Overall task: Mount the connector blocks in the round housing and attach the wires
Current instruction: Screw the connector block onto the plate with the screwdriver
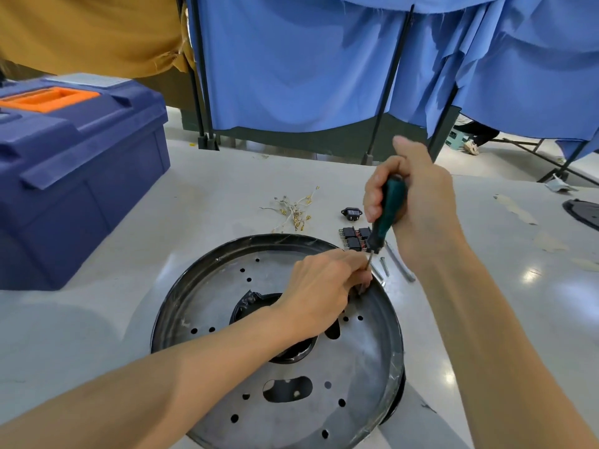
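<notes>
The fingers (pixel 355 265) of the left hand (pixel 319 286) are curled and pressed together around the thin metal shaft of a screwdriver (pixel 387 215), close to its tip; what lies under the fingertips is hidden. The right hand (pixel 418 196) is higher, and its fingers (pixel 372 192) are wrapped tightly round the green and black handle, with the thumb raised on top. The tool stands tilted, its handle leaning away from the person and to the right. The tip meets the floor of the round housing (pixel 227 286) just inside the far right part of its rim. This housing is a dark metal dish with many small holes and some bigger openings, and it lies flat on the pale table (pixel 210 189) in front of the person; the left forearm crosses over it. Just beyond the rim, on the table, the black connector blocks (pixel 355 236) lie close together, with a black socket part (pixel 351 212) behind them. A few metal screws (pixel 384 266) lie to the right of the blocks. The thin wires (pixel 293 209) with gold ends lie in a loose bundle further left. A blue toolbox (pixel 74 176) stands at the far left, and blue curtains (pixel 291 76) hang behind.
</notes>
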Available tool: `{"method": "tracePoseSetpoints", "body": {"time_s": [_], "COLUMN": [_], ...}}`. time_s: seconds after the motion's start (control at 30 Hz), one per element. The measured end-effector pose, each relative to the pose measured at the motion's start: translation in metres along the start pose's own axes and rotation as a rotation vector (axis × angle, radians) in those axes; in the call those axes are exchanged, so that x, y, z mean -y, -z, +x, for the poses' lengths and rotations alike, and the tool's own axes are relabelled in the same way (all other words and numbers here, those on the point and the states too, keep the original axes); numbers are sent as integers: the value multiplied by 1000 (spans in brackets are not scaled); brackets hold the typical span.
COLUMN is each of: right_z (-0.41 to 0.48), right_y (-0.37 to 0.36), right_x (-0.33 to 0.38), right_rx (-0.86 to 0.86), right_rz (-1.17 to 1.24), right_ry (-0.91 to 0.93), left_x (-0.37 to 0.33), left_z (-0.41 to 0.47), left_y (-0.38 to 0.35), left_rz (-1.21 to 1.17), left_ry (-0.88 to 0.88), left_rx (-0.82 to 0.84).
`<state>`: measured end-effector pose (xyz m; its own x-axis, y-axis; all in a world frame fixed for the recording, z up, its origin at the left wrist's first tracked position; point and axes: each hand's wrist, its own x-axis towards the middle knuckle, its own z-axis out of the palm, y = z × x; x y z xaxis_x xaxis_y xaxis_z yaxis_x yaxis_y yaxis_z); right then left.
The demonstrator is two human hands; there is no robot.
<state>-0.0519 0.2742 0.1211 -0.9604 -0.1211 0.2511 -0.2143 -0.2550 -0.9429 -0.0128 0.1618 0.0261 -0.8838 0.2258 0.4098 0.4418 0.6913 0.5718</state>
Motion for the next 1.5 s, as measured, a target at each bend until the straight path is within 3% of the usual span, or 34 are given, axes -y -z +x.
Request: {"method": "tracePoseSetpoints", "body": {"time_s": [0.13,0.3,0.4,0.57,0.87,1.03,1.13,1.23,1.33,1.5], "right_z": [-5,-11,-13,-19,-29,-22,-17,-22,-34,-38], "right_y": [19,28,30,30,27,48,65,69,66,61], "right_x": [0,-2,-2,-5,-1,33,32,5,-23,-35], "right_rx": [221,194,198,187,147,8,-123,47,293,332], "right_rz": [-174,-245,-231,-230,-182,84,-344,-842,-953,-937], "right_ry": [47,99,115,157,137,199,143,-133,-372,-399], "left_x": [1,-6,-8,-10,-17,-19,-19,-17,-14,-14], "left_z": [6,10,14,10,-15,-20,-17,-15,-15,-15], "left_y": [6,26,36,41,33,31,30,30,29,28], "left_rz": [-72,-318,-121,249,475,551,560,539,544,502], "left_ry": [70,174,146,53,-80,-130,-152,-128,-143,-207], "left_rx": [115,173,170,352,344,318,319,303,290,301]}}
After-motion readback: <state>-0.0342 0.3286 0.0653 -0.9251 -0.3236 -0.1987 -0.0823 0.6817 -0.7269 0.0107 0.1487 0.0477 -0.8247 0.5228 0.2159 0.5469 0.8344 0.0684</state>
